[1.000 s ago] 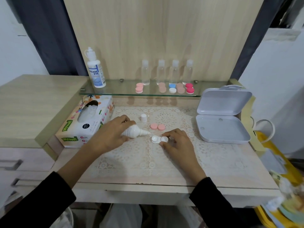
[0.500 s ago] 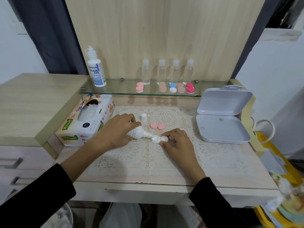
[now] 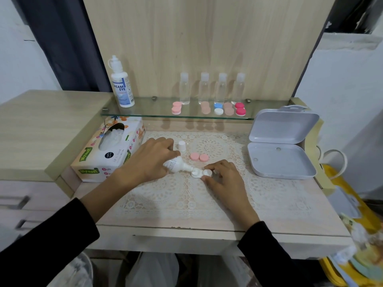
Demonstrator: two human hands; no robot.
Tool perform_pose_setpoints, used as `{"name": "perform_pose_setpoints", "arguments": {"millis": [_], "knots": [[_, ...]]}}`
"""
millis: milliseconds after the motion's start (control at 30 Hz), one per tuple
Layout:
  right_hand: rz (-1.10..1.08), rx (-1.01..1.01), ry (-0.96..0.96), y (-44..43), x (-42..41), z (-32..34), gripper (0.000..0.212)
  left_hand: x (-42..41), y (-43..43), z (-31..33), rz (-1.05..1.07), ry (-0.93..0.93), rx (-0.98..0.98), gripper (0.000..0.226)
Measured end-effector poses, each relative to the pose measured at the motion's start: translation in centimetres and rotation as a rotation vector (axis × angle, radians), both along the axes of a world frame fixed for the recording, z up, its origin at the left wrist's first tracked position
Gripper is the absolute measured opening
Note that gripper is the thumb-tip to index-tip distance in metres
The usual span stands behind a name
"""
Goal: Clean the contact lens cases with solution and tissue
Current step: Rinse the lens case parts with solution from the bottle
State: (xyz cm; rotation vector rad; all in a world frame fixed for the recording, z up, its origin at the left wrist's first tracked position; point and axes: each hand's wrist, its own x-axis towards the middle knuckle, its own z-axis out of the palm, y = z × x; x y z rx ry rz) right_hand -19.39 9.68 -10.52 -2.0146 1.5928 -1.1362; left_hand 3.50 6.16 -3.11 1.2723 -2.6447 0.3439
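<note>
Your left hand [image 3: 149, 160] is wrapped round the small solution bottle [image 3: 177, 165], which is tipped with its nozzle at the left well of the white lens case [image 3: 201, 174]. Your right hand [image 3: 223, 179] pinches the case's right well, thumb and forefinger narrow. Case sits mid lace mat [image 3: 186, 199]; pink caps [image 3: 199, 157] at its 12 o'clock, bottle cap [image 3: 182, 146] at 11.

- We log one view only: a head-worn camera, above the near edge of the lace mat [image 3: 186, 195], facing forward and down.
- Wide angle; the wooden back panel [image 3: 207, 48] beyond the mat splays outward toward the frame's top.
- Close range: the mat fills centre frame, sleeves [image 3: 47, 245] entering from its near side.
</note>
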Motion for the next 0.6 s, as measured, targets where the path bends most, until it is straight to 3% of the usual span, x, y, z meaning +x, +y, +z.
{"name": "perform_pose_setpoints", "arguments": {"millis": [600], "knots": [[0.012, -0.002, -0.009, -0.02, 0.01, 0.10, 0.017, -0.01, 0.33, -0.13, 0.019, 0.047, 0.057, 0.047]]}}
